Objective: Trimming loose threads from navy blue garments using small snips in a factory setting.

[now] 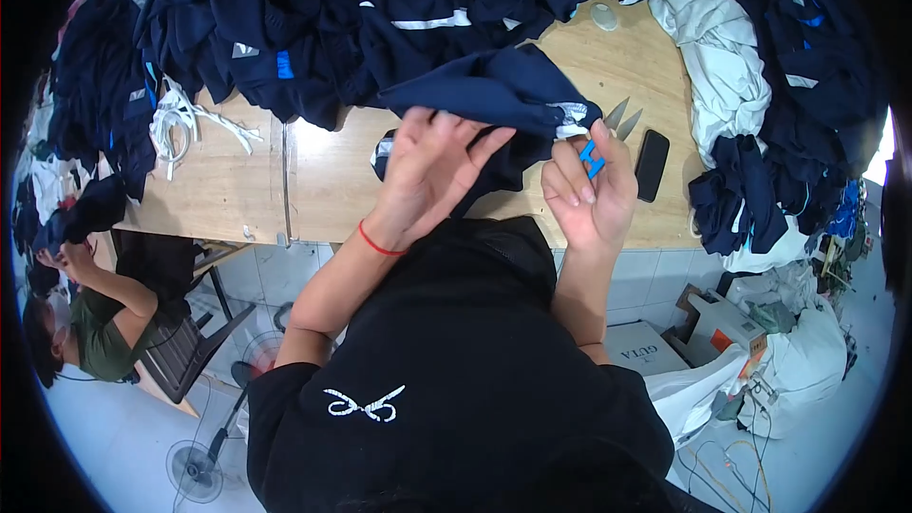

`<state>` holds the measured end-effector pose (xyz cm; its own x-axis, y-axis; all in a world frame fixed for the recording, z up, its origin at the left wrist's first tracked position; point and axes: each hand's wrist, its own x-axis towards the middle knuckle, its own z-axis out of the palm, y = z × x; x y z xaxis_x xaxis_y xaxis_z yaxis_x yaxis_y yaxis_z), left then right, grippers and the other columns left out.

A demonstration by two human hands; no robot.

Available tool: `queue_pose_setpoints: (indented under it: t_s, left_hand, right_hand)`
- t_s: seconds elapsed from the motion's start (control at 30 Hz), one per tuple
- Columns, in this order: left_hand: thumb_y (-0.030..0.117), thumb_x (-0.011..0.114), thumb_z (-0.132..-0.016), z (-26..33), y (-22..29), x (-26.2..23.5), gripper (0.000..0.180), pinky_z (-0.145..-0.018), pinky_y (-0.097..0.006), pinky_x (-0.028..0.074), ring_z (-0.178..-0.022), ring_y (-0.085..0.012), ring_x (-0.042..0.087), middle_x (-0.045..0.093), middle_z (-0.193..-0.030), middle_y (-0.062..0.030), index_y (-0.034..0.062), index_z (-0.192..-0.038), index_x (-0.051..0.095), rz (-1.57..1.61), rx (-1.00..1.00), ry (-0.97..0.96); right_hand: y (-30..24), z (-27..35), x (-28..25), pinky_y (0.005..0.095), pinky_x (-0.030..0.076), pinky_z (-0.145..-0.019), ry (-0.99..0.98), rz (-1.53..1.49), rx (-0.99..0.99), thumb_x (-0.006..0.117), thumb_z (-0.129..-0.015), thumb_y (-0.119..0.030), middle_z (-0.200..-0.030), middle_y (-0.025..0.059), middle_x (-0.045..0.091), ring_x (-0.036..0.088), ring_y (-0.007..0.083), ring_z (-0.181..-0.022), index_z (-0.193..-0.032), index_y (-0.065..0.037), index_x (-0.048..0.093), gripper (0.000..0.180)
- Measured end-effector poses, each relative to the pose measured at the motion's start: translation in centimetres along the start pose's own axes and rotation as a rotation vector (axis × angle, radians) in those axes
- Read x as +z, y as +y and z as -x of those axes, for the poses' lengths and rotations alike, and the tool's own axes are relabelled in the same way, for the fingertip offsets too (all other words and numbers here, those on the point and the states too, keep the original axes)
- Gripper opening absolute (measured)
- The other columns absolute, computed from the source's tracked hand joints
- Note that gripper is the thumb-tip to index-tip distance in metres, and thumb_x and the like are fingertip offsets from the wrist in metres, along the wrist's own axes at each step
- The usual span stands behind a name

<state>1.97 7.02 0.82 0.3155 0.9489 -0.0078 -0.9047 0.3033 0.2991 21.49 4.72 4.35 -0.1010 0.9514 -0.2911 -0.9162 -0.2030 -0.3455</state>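
A dark navy garment (475, 95) is lifted above the table, its lower edge spread between my two hands. My left hand (427, 166) has its curled fingers at that edge, fingertips partly hidden by the cloth, the thumb stretched to the right. My right hand (598, 185) pinches the garment's right end beside a white and silver patch (573, 114). Blue-handled scissors (591, 160) are also held in my right hand, with their metal blades pointing up and to the right past the fingers.
Navy garments (313, 28) are heaped along the table's far side. White cloth (722, 66) lies at the right, near a black phone (651, 165). White cords (176, 128) lie at the left. Another person (104, 323) handles dark cloth at the far left, near a fan (195, 470).
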Motion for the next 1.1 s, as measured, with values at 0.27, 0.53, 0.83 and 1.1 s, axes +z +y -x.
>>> queue_pose_setpoints:
  t_s: [0.27, 0.53, 0.83, 1.1]
  left_hand:
    - [0.009, 0.063, -0.107, -0.3, -2.4, -1.8, 0.026, -0.116, -0.041, 0.050, -0.126, -0.0242, 0.065, 0.069, -0.131, -0.0132, 0.0037, -0.133, 0.062, 0.219, -0.256, -0.167]
    - [0.008, 0.054, -0.111, -0.4, -0.2, 1.6, 0.030, -0.112, -0.049, 0.055, -0.130, -0.0309, 0.066, 0.064, -0.140, -0.0178, 0.0051, -0.141, 0.048, -0.136, 0.071, -0.022]
    - [0.010, 0.053, -0.111, 0.5, 1.2, 2.0, 0.038, -0.106, -0.051, 0.059, -0.124, -0.0304, 0.070, 0.067, -0.134, -0.0193, 0.0034, -0.147, 0.042, -0.199, 0.204, -0.034]
    - [0.001, 0.066, -0.103, -0.3, 2.2, 2.4, 0.011, -0.091, -0.041, 0.067, -0.099, -0.0218, 0.077, 0.076, -0.107, -0.0137, -0.0004, -0.113, 0.064, -0.280, 0.134, 0.196]
  right_hand:
    - [2.2, 1.8, 2.6, 0.0240, 0.025, -0.042, 0.092, 0.251, -0.107, 0.061, -0.106, -0.001, -0.065, -0.0064, 0.043, 0.033, 0.0036, -0.045, -0.090, -0.012, 0.055, 0.019]
    - [3.7, 1.6, 2.0, 0.0214, 0.033, -0.052, 0.091, 0.501, -0.382, 0.068, -0.098, 0.005, -0.121, 0.0079, 0.063, 0.049, 0.0028, -0.059, -0.110, 0.001, 0.068, 0.012]
    - [2.0, -0.2, 1.6, 0.0215, 0.036, -0.063, -0.198, 1.118, -0.563, 0.072, -0.090, 0.011, -0.095, 0.0069, 0.067, 0.051, 0.0041, -0.071, -0.105, 0.004, 0.072, 0.016]
    - [3.6, 1.8, 1.7, 0.0201, 0.031, -0.058, 0.090, 1.302, -0.637, 0.077, -0.090, 0.005, -0.101, 0.0057, 0.069, 0.043, 0.0010, -0.064, -0.109, 0.002, 0.076, 0.019]
